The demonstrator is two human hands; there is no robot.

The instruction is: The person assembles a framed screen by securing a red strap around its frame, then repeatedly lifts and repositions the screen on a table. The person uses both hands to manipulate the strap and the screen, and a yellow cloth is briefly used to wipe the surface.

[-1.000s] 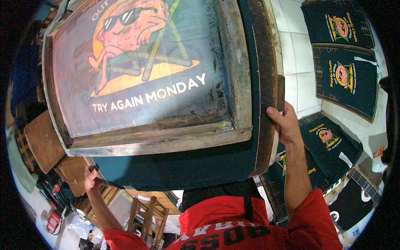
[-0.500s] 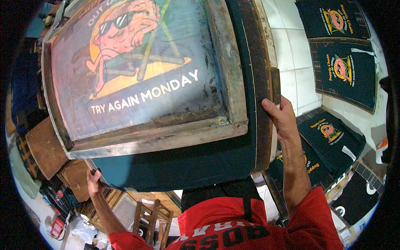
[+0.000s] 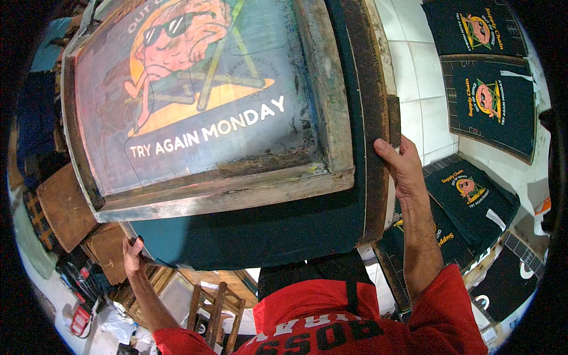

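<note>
A wooden-framed printing screen (image 3: 236, 200) lies tilted over a dark green cloth (image 3: 254, 236), which covers a board (image 3: 371, 195) with a brown edge. Through the screen's mesh shows a picture of a pink figure in sunglasses on a deck chair, with white lettering below. My right hand (image 3: 405, 168) is closed round the board's right edge, thumb on top and fingers hidden underneath. At the near left corner my left hand (image 3: 134, 255) grips the same board, its thumb up against the edge. The screen rests between my hands, touched by neither.
To the right, printed dark cloths on boards (image 3: 488, 106) lie on a white surface, with more printed cloths (image 3: 464, 192) below them. Brown boards (image 3: 66, 204) stand at the left. A wooden stool (image 3: 218, 310) and white bags (image 3: 115, 322) are on the floor nearby.
The screen and board sit very slightly higher in the picture. The bright glare on the mesh has faded, so the print shows more clearly. Both hands keep their grip.
</note>
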